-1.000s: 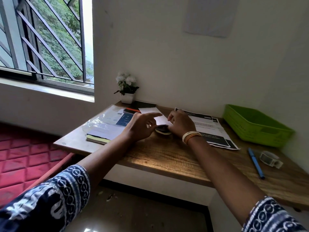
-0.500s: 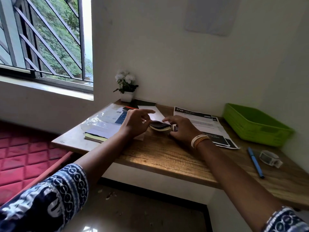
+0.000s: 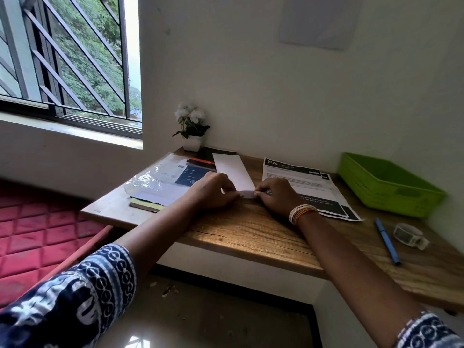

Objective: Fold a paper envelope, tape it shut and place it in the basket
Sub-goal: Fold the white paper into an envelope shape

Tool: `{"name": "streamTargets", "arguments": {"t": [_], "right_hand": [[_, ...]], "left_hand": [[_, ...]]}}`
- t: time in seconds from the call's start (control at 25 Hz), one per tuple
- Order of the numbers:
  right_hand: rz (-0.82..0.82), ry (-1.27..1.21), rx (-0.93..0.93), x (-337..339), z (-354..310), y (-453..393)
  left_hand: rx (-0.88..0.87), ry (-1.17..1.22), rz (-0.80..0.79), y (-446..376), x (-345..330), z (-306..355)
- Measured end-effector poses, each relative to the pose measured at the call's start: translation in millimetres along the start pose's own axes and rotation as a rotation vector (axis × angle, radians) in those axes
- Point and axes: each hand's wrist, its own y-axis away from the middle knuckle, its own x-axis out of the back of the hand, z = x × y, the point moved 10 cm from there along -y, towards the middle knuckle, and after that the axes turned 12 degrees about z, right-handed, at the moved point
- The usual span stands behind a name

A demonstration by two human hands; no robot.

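A long white folded paper (image 3: 232,169) lies flat on the wooden desk (image 3: 251,229), running away from me. My left hand (image 3: 213,190) and my right hand (image 3: 275,194) pinch its near end from both sides, where a narrow strip (image 3: 248,194) is turned over. A green plastic basket (image 3: 388,183) stands at the far right against the wall. A white tape dispenser (image 3: 410,236) sits near the right edge, apart from both hands.
A blue pen (image 3: 386,241) lies beside the tape dispenser. Printed sheets (image 3: 308,187) lie under and beyond my right wrist. A stack of a plastic sleeve, papers and a notebook (image 3: 160,184) fills the desk's left. A small potted white flower (image 3: 192,129) stands at the back.
The paper, lifted and curled between my hands before, now lies flat and stretched out on the desk. Both hands have come down to its near end.
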Motion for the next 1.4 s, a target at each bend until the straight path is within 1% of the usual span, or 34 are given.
{"name": "streamTargets", "arguments": {"t": [0.12,0.24,0.36,0.48,0.56,0.6,0.72,0.8,0.92,1.04,1.08,1.16,1.24,1.32,1.4], "right_hand": [[0.037,0.011,-0.032,-3.5,3.4,-0.9],[0.119,0.002,-0.048,2.0,2.6,0.5],[0.146,0.008,-0.036,2.7,0.0,2.0],[0.116,0.048,-0.010,-1.7,-3.1,1.6],[0.070,0.138,0.057,-5.8,-9.6,2.0],[0.036,0.146,0.095,-8.6,-14.4,3.2],[-0.092,0.055,0.148,-18.8,-28.6,11.7],[-0.113,0.072,0.125,-19.9,-24.3,11.6],[-0.091,0.109,0.020,-12.3,-7.7,8.7],[-0.072,0.113,-0.048,-10.8,-4.7,3.2],[-0.063,0.096,-0.110,-11.7,-1.5,-2.0],[-0.065,0.049,-0.292,-15.5,10.8,-16.1],[-0.126,-0.001,-0.474,-22.6,20.2,-25.6],[-0.156,-0.128,-0.648,-28.3,26.4,-29.2],[-0.159,-0.219,-0.773,-30.0,34.9,-30.7]], "left_hand": [[-0.005,0.002,0.025,-1.6,4.1,1.1],[-0.025,0.037,0.037,-2.5,5.9,6.5],[-0.034,-0.047,0.010,-2.9,4.5,6.7],[-0.024,-0.081,-0.044,-1.1,-1.6,6.5],[-0.011,-0.088,-0.096,0.9,-8.9,7.3],[0.002,-0.098,-0.126,1.8,-12.2,5.8],[0.023,-0.164,-0.199,5.2,-17.5,-2.7],[0.047,-0.215,-0.213,6.9,-16.1,-8.9],[0.094,-0.253,-0.157,6.5,-10.4,-12.4],[0.142,-0.195,-0.125,4.9,-9.1,-15.5],[0.159,-0.170,-0.126,4.7,-10.0,-17.8],[0.166,-0.153,-0.131,4.1,-11.1,-20.9],[0.145,-0.151,-0.136,3.2,-11.0,-20.0],[0.110,-0.137,-0.140,2.9,-12.6,-17.4],[0.077,-0.122,-0.134,2.4,-13.7,-14.5]]}}
